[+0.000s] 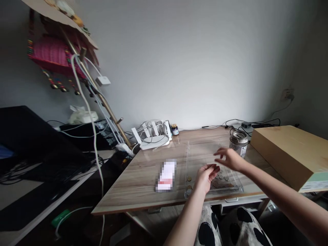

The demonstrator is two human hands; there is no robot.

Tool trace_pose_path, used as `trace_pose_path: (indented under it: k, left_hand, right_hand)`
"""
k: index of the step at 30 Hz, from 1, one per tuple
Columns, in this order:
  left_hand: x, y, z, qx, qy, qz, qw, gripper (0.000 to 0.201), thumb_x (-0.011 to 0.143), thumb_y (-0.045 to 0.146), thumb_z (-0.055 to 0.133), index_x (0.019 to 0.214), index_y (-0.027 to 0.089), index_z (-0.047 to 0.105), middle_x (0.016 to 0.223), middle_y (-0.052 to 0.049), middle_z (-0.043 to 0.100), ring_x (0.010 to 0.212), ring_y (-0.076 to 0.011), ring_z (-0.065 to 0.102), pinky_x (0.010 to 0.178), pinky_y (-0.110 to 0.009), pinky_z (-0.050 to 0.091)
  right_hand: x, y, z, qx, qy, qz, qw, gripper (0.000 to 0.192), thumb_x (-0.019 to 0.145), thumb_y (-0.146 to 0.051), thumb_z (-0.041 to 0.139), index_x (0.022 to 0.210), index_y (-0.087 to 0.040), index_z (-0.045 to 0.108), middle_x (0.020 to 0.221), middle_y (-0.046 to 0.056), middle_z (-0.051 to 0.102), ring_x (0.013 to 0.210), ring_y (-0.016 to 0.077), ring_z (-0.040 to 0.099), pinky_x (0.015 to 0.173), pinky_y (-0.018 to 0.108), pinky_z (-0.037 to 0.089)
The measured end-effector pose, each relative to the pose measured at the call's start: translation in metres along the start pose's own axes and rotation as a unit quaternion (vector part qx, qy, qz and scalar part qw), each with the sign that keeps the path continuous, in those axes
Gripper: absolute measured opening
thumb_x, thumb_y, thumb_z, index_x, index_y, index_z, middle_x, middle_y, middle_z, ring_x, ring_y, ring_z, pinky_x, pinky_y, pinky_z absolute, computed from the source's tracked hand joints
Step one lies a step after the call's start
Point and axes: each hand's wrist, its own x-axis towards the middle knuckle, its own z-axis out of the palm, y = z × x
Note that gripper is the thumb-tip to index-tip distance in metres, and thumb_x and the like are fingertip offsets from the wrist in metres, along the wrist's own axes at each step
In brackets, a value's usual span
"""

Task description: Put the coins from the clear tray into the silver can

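Note:
A clear plastic tray [187,157] lies on the wooden table with several coins in it. A gold coin [189,178] is near its left side, and silver coins [227,178] lie toward the right. Over the tray's front part is my left hand [208,175], its fingers pressed together; whatever they may hold is hidden. My right hand [230,158] hovers just above and to the right of it, fingers bent but apart, with nothing visible between them. Behind my right hand stands a round metal tin [238,145] with a slot in its lid.
A blurred-out phone-shaped object [166,176] lies left of the tray. At the back are a white router [155,140] and a small dark jar [174,129]. A large cardboard box [289,147] fills the right side. Cables [94,136] hang by a slanted pole on the left.

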Motion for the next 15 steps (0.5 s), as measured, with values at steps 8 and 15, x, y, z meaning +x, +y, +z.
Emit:
trace_pose_path:
  k: [8, 15]
  left_hand:
    - [0.006, 0.002, 0.001, -0.064, 0.053, -0.074, 0.994, 0.010, 0.073, 0.016, 0.052, 0.081, 0.011, 0.055, 0.075, -0.006, 0.063, 0.060, -0.0111, 0.060, 0.057, -0.022, 0.049]
    - [0.003, 0.004, -0.001, -0.070, -0.025, -0.093, 0.993, 0.022, 0.072, 0.008, 0.042, 0.091, 0.007, 0.052, 0.082, -0.015, 0.064, 0.077, -0.0183, 0.062, 0.073, -0.030, 0.047]
  right_hand:
    - [-0.015, -0.011, 0.038, 0.035, -0.079, 0.063, 0.994, 0.021, 0.073, -0.034, 0.050, 0.083, -0.027, 0.066, 0.076, 0.001, 0.062, 0.064, 0.0137, 0.056, 0.060, 0.025, 0.044]
    - [-0.014, 0.001, 0.014, -0.048, -0.007, 0.110, 0.993, 0.023, 0.073, -0.039, 0.048, 0.071, -0.024, 0.065, 0.076, 0.003, 0.063, 0.067, 0.0152, 0.055, 0.059, 0.025, 0.041]
